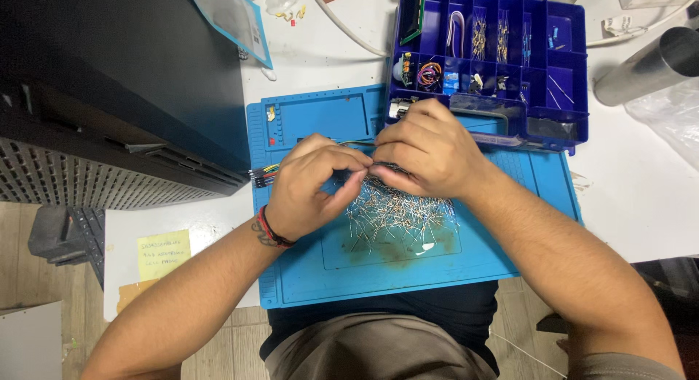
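Your left hand (309, 183) and right hand (426, 151) are close together, fingertips pinched on a thin lead from the pile of loose wire-leaded components (400, 216), held just above it so strays drop back on. The pile sits mid blue work mat (437, 271) on the tabletop (641, 205); the purple compartment organizer (568, 81) is just behind, jumper wires (263, 176) at the mat's left edge.

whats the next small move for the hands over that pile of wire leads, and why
Probably lift both hands slightly, clear of the pile. The left hand and right hand pinch something thin together right above the loose heap of thin metal-legged components on the blue work mat, where legs could snag.
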